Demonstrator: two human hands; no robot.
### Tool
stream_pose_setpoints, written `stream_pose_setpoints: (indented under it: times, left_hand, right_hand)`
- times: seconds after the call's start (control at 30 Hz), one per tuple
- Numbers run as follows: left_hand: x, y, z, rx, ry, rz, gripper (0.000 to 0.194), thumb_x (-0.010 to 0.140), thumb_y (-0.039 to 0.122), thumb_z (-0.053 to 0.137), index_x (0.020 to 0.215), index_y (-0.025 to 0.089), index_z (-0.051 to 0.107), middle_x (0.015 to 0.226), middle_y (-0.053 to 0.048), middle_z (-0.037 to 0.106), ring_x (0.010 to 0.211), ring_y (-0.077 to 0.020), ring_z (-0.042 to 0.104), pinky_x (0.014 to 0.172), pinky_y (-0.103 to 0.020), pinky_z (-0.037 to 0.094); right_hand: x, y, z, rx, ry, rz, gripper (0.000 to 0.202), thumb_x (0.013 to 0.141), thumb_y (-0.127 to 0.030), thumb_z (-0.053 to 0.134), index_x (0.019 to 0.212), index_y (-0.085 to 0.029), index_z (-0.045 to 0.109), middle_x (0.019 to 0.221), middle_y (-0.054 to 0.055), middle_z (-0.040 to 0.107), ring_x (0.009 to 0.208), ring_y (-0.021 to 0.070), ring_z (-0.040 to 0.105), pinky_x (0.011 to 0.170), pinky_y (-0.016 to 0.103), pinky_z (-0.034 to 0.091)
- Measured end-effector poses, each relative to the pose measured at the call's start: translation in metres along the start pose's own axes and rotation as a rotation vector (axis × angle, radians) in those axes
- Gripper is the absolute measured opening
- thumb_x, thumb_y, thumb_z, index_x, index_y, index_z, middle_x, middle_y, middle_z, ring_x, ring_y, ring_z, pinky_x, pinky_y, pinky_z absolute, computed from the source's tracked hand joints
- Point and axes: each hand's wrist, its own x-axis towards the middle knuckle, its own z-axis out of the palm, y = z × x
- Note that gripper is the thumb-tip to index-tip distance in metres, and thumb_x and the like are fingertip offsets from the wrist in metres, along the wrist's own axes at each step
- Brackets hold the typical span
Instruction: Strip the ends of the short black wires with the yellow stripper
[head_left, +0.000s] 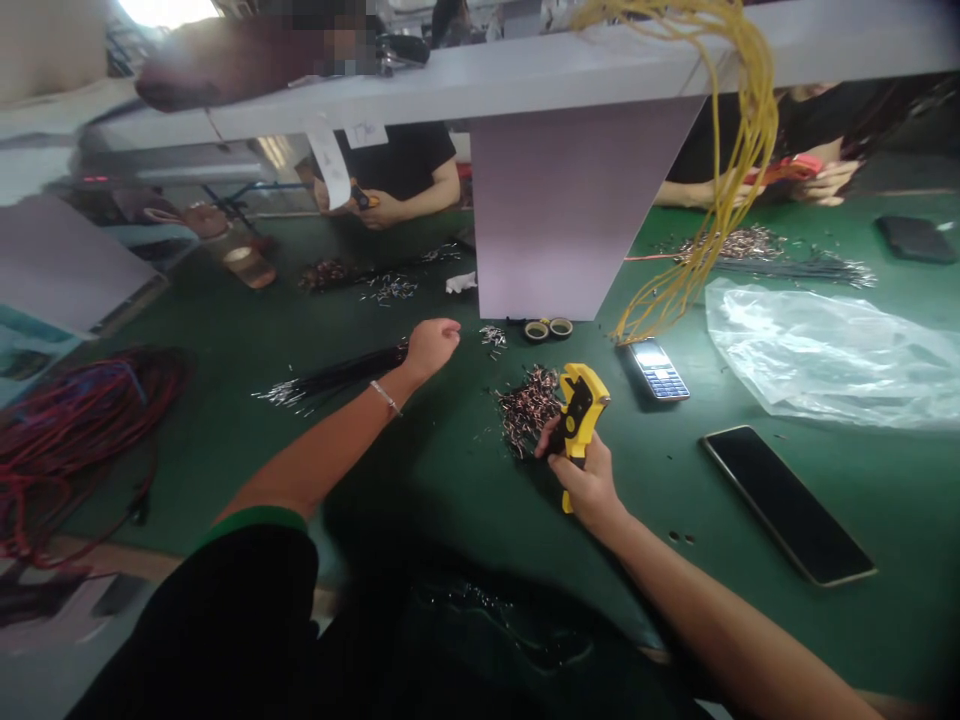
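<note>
— Where's the yellow tool (pixel 588 400)?
— Over the desk (pixel 442 480), its head pointing away from the person. The right grip (pixel 592 482) is wrapped firmly round the handles, just beside the copper-coloured clippings (pixel 523 412).
— And the left grip (pixel 432 346)?
— At the right end of the black wires (pixel 345 373). The fingers look curled; how tightly, or whether round a wire, I can't tell.
— How would you handle this well?
— I'd pinch a wire near its end so the bundle stays aligned, and keep the tool's head clear of the clippings.
— What's hard to make out?
— The wires' right ends, behind the hand. Farther out, the red cable (pixel 75 430) is cut off at the left edge, and the shelf (pixel 525 72) partly hides a co-worker (pixel 420 165).
</note>
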Motion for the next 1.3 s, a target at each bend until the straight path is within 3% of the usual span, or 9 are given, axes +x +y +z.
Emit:
stream_pose_setpoints:
  times: [0.1,0.27,0.4,0.53,0.73,1.07,1.3]
  left_hand:
    - [-0.016,-0.022,-0.028,0.205,0.034,0.027,0.030,0.081,0.016,0.060,0.106,0.015,0.076,0.110,-0.011,0.075,0.106,-0.0246,0.066,0.099,-0.037,0.050]
    - [-0.048,-0.057,-0.067,0.460,0.036,0.016,0.026,0.085,0.022,0.058,0.102,0.017,0.077,0.111,-0.011,0.075,0.103,-0.0255,0.067,0.095,-0.036,0.050]
    - [-0.073,-0.080,-0.083,0.595,0.011,0.022,0.027,0.088,0.023,0.054,0.101,0.019,0.077,0.109,-0.009,0.075,0.104,-0.0234,0.067,0.093,-0.032,0.049]
    - [-0.087,-0.092,-0.088,0.692,-0.016,0.052,0.029,0.090,0.023,0.052,0.107,0.019,0.076,0.116,-0.009,0.073,0.110,-0.0239,0.064,0.096,-0.033,0.048]
    - [-0.090,-0.091,-0.086,0.810,-0.080,0.111,0.035,0.091,0.015,0.044,0.105,0.015,0.076,0.113,-0.014,0.071,0.107,-0.0266,0.063,0.091,-0.037,0.047]
    - [-0.081,-0.087,-0.097,0.948,-0.249,0.185,0.029,0.085,0.014,0.049,0.094,0.013,0.076,0.103,-0.016,0.072,0.100,-0.0263,0.066,0.074,-0.032,0.045]
    - [-0.067,-0.088,-0.099,0.988,-0.357,0.261,0.026,0.081,0.010,0.052,0.092,0.013,0.076,0.101,-0.017,0.074,0.099,-0.0274,0.067,0.075,-0.033,0.045]
  right_hand:
    - [-0.001,0.002,0.000,-0.019,0.013,-0.012,0.025,0.065,-0.020,0.058,0.089,-0.022,0.059,0.073,0.000,0.063,0.067,0.0197,0.060,0.068,0.037,0.049]
    - [-0.004,0.009,-0.004,-0.035,-0.006,-0.027,0.024,0.066,-0.021,0.060,0.090,-0.022,0.059,0.075,0.000,0.064,0.068,0.0201,0.060,0.070,0.037,0.050]
    - [-0.005,0.013,-0.006,-0.056,0.008,-0.023,0.020,0.068,-0.020,0.061,0.088,-0.021,0.061,0.076,0.002,0.064,0.071,0.0211,0.061,0.072,0.038,0.050]
    - [-0.006,0.014,-0.006,-0.046,0.017,-0.003,0.024,0.068,-0.020,0.062,0.092,-0.022,0.060,0.077,0.002,0.064,0.071,0.0219,0.061,0.073,0.040,0.050]
    - [-0.006,0.014,-0.006,-0.057,0.020,0.002,0.024,0.067,-0.021,0.062,0.091,-0.022,0.060,0.077,0.002,0.064,0.072,0.0221,0.061,0.073,0.039,0.049]
    - [-0.005,0.007,-0.006,-0.050,0.013,0.030,0.024,0.066,-0.021,0.063,0.089,-0.021,0.061,0.076,0.002,0.064,0.070,0.0218,0.062,0.070,0.038,0.051]
    - [-0.005,0.010,-0.007,-0.054,0.014,0.023,0.024,0.066,-0.020,0.063,0.090,-0.021,0.062,0.076,0.002,0.065,0.070,0.0215,0.062,0.070,0.037,0.051]
